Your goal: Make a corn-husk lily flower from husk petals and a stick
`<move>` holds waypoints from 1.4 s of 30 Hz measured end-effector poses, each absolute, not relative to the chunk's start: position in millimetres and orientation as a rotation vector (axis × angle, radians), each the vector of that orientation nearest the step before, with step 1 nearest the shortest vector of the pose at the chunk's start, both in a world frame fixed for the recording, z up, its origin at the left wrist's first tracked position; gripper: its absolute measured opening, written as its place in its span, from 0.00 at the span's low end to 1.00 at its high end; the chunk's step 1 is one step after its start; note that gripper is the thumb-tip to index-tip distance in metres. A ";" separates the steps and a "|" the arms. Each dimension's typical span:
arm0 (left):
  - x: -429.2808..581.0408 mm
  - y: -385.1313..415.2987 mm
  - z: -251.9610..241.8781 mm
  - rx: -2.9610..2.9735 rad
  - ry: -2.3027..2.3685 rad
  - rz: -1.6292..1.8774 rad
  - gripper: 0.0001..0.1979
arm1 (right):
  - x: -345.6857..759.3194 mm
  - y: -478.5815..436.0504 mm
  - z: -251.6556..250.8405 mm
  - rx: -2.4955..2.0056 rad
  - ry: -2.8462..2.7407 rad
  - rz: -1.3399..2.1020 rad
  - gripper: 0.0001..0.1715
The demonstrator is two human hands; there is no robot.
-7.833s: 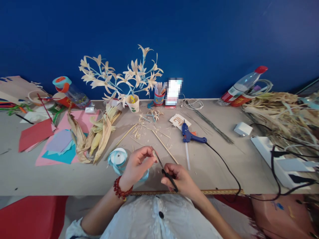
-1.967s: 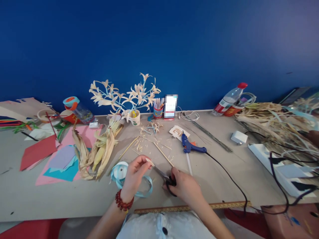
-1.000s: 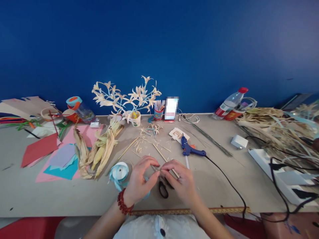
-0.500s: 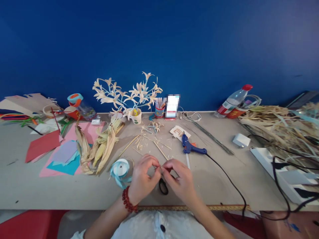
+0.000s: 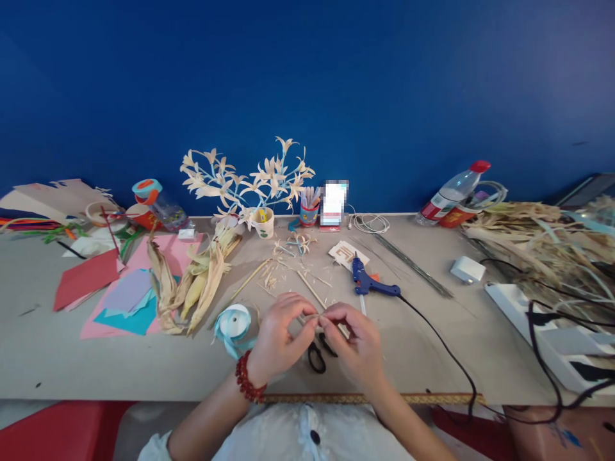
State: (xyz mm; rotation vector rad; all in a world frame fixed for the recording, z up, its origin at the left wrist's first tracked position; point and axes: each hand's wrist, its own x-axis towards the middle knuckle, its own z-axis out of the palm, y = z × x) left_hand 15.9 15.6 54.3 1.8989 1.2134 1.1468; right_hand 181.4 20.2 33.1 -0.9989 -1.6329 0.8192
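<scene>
My left hand (image 5: 286, 333) and my right hand (image 5: 353, 336) meet in front of me, fingertips pinched close together. Between them shows a sliver of a thin pale strip (image 5: 311, 317); its kind is too small to tell. Black scissor handles (image 5: 316, 357) lie on the table just under my fingers, the rest of the scissors covered. To the left of my left hand stands a roll of light blue ribbon (image 5: 234, 322). Beyond my hands lie a pale thin stick (image 5: 311, 288) and scattered husk scraps (image 5: 270, 280).
A blue glue gun (image 5: 369, 282) with a trailing black cord lies right of centre. Corn husks (image 5: 192, 294) and coloured paper (image 5: 127, 301) cover the left. Husk flowers stand in a small cup (image 5: 263, 224) at the back. A white power strip (image 5: 523, 323) sits at the right.
My hands have shifted slightly to the right, still pinched together. A second scissor handle now shows below them, and the pale strip between my fingertips is easier to see.
</scene>
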 end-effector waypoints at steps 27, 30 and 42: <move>11.1 17.4 46.4 2.106 1.516 1.367 0.06 | 184.2 15.7 31.7 -0.894 -1.582 0.576 0.09; 13.4 15.3 56.2 2.051 1.383 1.287 0.05 | 183.0 16.7 32.3 -0.900 -1.599 0.591 0.08; 19.1 14.2 44.8 1.927 1.421 1.380 0.06 | 182.5 15.1 33.3 -0.943 -1.552 0.570 0.06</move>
